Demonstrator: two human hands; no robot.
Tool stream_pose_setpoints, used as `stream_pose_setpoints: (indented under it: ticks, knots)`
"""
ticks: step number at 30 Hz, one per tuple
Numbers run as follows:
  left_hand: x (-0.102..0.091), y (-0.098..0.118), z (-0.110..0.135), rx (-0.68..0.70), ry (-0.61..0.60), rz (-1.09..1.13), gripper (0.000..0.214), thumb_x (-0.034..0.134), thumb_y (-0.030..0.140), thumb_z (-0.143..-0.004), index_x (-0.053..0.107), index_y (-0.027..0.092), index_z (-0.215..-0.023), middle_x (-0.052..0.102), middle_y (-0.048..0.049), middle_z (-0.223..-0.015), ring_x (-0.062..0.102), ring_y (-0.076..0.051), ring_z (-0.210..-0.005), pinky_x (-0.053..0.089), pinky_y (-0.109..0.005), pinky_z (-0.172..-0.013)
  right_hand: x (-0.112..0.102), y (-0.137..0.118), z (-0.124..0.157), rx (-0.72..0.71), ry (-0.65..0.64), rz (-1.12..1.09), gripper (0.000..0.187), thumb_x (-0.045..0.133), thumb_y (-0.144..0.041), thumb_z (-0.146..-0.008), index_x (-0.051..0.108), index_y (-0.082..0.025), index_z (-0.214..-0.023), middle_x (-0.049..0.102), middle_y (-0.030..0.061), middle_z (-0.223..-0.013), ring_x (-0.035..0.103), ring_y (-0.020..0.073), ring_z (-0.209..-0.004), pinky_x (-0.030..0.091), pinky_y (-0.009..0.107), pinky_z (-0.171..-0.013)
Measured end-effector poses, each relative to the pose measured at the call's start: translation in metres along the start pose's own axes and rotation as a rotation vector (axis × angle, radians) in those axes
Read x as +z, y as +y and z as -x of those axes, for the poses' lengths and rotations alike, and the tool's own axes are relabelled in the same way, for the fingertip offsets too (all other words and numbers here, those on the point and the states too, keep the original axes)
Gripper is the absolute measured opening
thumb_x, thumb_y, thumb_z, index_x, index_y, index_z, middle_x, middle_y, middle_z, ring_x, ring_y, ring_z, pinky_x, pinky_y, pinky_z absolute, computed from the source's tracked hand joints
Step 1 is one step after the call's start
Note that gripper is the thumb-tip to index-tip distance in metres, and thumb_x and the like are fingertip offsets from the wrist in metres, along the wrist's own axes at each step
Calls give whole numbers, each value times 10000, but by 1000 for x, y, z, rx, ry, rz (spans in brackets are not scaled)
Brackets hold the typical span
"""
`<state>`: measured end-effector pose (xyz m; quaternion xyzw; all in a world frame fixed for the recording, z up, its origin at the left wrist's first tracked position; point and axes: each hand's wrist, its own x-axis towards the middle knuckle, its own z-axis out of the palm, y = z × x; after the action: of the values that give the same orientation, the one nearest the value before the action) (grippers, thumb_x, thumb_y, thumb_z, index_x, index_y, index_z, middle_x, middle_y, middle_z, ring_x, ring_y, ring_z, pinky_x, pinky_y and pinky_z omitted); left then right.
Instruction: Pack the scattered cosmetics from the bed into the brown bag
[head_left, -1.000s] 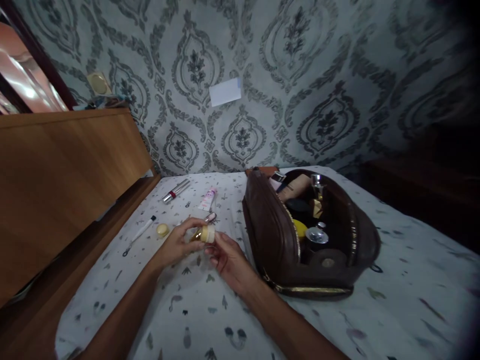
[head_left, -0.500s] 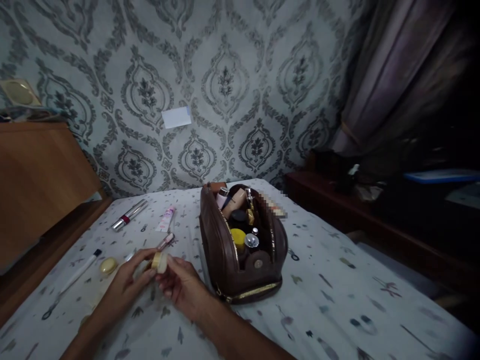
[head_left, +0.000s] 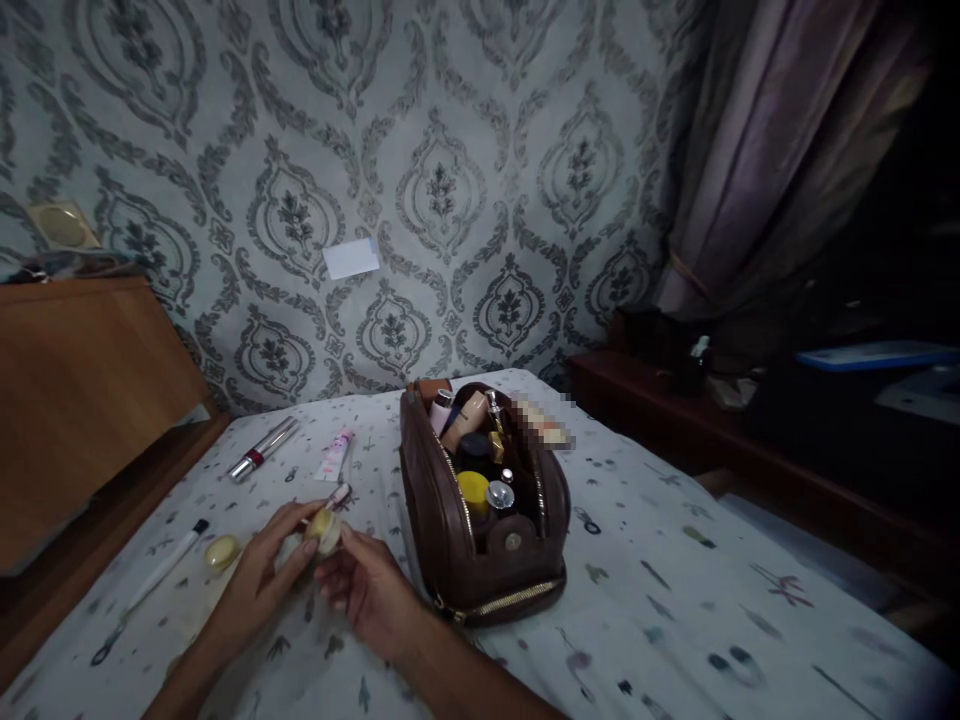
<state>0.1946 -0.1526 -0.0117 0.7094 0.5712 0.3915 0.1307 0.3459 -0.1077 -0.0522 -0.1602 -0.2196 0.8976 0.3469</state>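
Over the bed, left of the bag, my left hand (head_left: 262, 565) pinches a small round yellow-gold pot (head_left: 325, 532) with a whitish, translucent side. My right hand (head_left: 375, 590) also has its thumb and fingertips closed on the pot's right side, its other fingers curled. Another small round yellow case (head_left: 222, 552) lies just left of my left hand. Behind the pot, a slim pinkish tube (head_left: 339, 496) is partly covered by my fingers. To the right stands a brown toiletry bag (head_left: 442, 560), unzipped and full of cosmetics.
A pink-and-white squeeze tube (head_left: 335, 455), a silver tube with a red band (head_left: 262, 450) and a white pen-like stick (head_left: 165, 565) lie on the patterned sheet (head_left: 660, 640). Inside the bag are a yellow lid (head_left: 472, 490) and several bottles. A wooden cabinet (head_left: 90, 400) borders the left.
The pot has tilted between my hands, showing more of its yellow face. Both hands stay close together on it. The whole view has shifted slightly, with the scene sitting lower.
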Motion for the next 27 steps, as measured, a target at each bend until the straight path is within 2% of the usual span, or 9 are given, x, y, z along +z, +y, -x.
stream_pose_setpoints:
  ticks: [4,10,15,21,27]
  knots:
    - [-6,10,-9,64,-49,-45,392,490,369,-955,565,232,-1315,614,-97,-1183,588,-225,-1088,468,-339,-959,-1,-2,-2,-2,5,-45,516,865,-551,-549,674,-145,-804,692,8,-576,575,91,-453,306,176,-434]
    - [-9,31,-19,100,-92,-48,369,522,362,-934,602,198,-1254,629,-113,-1160,577,-240,-1075,461,-367,-955,-1,-10,-1,35,49,-104,354,837,-427,-667,667,-125,-733,672,10,-574,539,71,-464,328,168,-453]
    - [-10,40,-21,47,-102,-80,338,520,366,-930,608,196,-1209,632,-98,-1140,581,-228,-1045,465,-354,-927,2,-12,2,57,51,-128,334,830,-420,-683,666,-134,-737,670,8,-584,534,69,-477,303,164,-444]
    - [-9,37,-33,11,24,-16,332,557,395,-906,608,189,-1162,643,-67,-1082,593,-214,-1027,475,-339,-906,2,-10,4,44,25,-104,355,809,-447,-699,701,-125,-805,673,18,-588,539,71,-487,296,166,-458]
    - [-8,63,-60,29,70,124,344,619,391,-865,635,177,-1134,647,-64,-1093,600,-210,-1021,479,-305,-885,0,-9,3,42,-2,-95,426,851,-464,-594,697,-121,-794,670,8,-577,533,70,-474,284,177,-475]
